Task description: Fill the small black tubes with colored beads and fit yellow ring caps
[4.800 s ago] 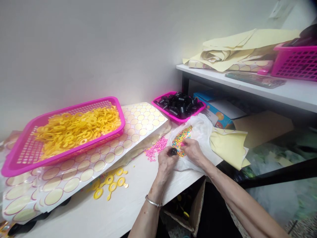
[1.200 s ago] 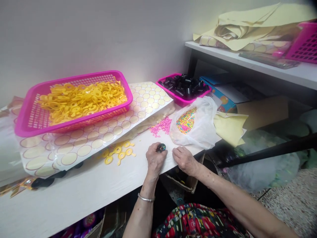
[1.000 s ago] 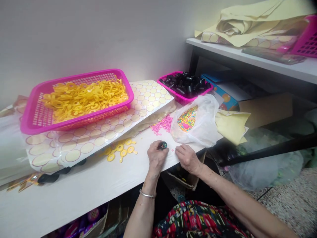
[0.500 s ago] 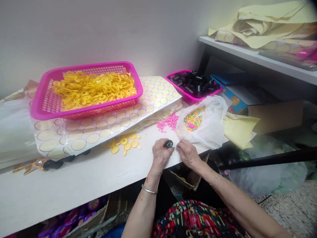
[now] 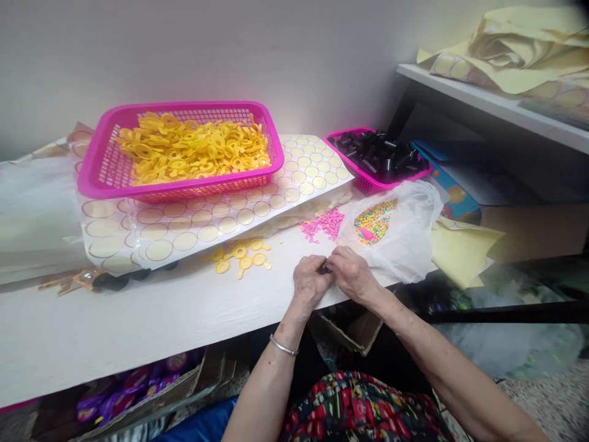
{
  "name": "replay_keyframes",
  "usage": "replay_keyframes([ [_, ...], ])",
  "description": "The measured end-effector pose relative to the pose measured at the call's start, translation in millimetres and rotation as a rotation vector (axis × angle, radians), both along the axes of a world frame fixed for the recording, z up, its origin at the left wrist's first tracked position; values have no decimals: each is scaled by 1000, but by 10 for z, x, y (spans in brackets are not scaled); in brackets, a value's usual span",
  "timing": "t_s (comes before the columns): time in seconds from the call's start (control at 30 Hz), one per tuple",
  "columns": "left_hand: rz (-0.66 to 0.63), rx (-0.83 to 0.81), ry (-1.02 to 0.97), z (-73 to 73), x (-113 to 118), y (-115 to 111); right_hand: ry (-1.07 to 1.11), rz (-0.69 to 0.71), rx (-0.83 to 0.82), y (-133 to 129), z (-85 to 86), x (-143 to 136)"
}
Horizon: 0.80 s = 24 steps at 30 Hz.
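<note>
My left hand (image 5: 311, 280) grips a small black cup (image 5: 324, 266) near the table's front edge. Bits of colour show in the cup's mouth. My right hand (image 5: 352, 274) meets it from the right, fingers pinched together over the cup; whatever lies between those fingertips is hidden. Just beyond my hands are a scatter of pink pieces (image 5: 322, 224) and a white plastic bag (image 5: 405, 230) with multicoloured beads (image 5: 373, 222). Several yellow ring pieces (image 5: 245, 263) lie on the table to the left.
A pink basket (image 5: 181, 191) of yellow pieces sits on sticker sheets (image 5: 202, 233). Behind the bag stands a smaller pink basket (image 5: 368, 184) of black cups. A shelf (image 5: 497, 104) juts in at right. Open boxes (image 5: 184, 393) are below the table (image 5: 138, 325).
My right hand has moved left onto the cup, closing the gap between my hands and covering part of the cup's mouth. The whole view has shifted slightly.
</note>
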<state>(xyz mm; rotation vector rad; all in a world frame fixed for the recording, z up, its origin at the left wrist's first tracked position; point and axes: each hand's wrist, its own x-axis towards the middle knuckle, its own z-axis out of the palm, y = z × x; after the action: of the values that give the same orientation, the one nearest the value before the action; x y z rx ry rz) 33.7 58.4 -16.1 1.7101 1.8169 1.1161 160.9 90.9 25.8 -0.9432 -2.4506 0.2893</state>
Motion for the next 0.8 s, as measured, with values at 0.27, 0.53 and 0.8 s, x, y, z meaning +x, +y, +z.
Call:
replay_keyframes([
  [0.27, -12, 0, -6, 59, -5, -10, -119, -42, -50, -5, 22, -47],
  [0.53, 10, 11, 13, -26, -8, 9, 118, -21, -207, 40, -11, -39],
  [0.8, -2, 17, 23, 17, -3, -5, 137, 6, -175, 63, 2, 15],
])
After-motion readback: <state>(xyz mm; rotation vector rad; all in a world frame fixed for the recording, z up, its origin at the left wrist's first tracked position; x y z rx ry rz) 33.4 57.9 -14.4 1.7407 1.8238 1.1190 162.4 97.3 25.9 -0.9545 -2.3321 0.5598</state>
